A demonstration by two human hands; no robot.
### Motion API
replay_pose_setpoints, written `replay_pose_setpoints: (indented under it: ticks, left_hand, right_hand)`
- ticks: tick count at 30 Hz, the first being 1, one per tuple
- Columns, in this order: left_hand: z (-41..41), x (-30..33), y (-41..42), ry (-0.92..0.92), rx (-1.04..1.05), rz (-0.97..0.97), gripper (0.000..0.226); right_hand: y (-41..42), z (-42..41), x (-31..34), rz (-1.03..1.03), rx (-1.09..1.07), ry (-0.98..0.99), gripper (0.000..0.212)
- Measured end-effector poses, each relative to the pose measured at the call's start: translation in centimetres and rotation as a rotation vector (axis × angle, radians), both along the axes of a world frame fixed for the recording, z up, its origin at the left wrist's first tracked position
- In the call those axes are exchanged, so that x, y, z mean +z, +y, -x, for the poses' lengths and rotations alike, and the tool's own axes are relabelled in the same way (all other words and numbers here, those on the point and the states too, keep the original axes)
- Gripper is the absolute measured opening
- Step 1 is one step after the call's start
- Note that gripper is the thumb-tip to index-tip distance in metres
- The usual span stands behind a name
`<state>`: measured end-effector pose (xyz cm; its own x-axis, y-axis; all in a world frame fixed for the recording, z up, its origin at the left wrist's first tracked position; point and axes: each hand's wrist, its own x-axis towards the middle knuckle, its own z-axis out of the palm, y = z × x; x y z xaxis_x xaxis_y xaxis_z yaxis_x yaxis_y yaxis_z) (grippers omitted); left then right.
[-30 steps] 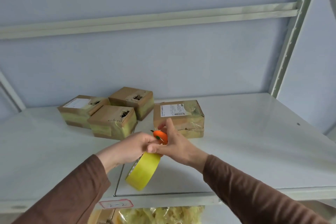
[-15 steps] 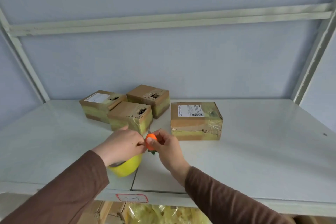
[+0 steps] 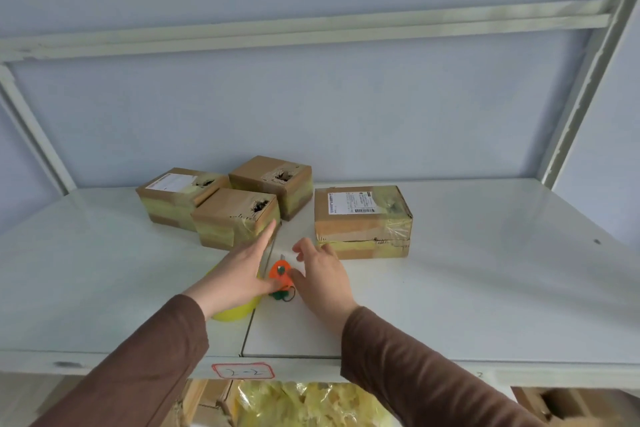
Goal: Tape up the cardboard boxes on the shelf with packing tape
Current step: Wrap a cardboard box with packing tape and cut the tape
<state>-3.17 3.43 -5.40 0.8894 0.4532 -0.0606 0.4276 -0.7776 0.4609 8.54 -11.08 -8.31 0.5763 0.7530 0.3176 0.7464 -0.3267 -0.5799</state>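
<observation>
We have both hands out over the shelf (image 3: 485, 288) and neither holds anything. Our left hand (image 3: 242, 274) is flat with its fingers straight, reaching toward the nearest small box (image 3: 235, 218), which sits just beyond its fingertips. Under that hand's palm and wrist lies the yellow roll of packing tape (image 3: 235, 312), resting on the shelf. Our right hand (image 3: 322, 277) is loosely spread with relaxed fingers; between the two hands sits the orange cutter (image 3: 281, 276), beside the right thumb, touching or nearly so. Just beyond the right fingertips stands the labelled box (image 3: 362, 222), banded with yellowish tape. Beyond the left hand sit two more small boxes (image 3: 180, 194) (image 3: 273, 180). All four carry tape already, yet three show torn holes on top. We judge the task well along, with those tears possibly left to cover.
</observation>
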Motion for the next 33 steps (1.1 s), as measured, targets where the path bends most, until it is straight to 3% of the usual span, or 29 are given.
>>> replay_pose_setpoints:
  ticks: [6, 10, 16, 21, 26, 33]
  left_hand:
    - [-5.0, 1.7, -3.2, -0.349, -0.125, -0.075, 0.075]
    - [-9.7, 2.3, -6.4, -0.481, -0.184, -0.17, 0.05]
    - [-15.5, 1.8, -9.7, -0.511, -0.127, -0.302, 0.039]
    - [-16.9, 0.6, -10.6, -0.502, -0.048, -0.524, 0.036]
    - [-17.0, -0.8, -10.3, -0.481, -0.096, -0.695, 0.046]
    - [-16.9, -0.7, -10.2, -0.402, -0.13, -0.74, 0.057]
  right_hand:
    - [-6.4, -5.4, 1.2, -0.409, -0.077, -0.295, 0.011]
    - [-10.0, -11.4, 1.4, -0.521, -0.256, -0.18, 0.009]
    - [-12.1, -15.7, 0.4, -0.305, -0.247, -0.124, 0.02]
    - [-11.7, -15.3, 0.0, -0.288, -0.257, -0.144, 0.02]
    - [-12.0, -15.0, -1.0, -0.162, -0.257, -0.214, 0.043]
    - [-12.2, -15.3, -1.3, -0.043, -0.224, -0.276, 0.061]
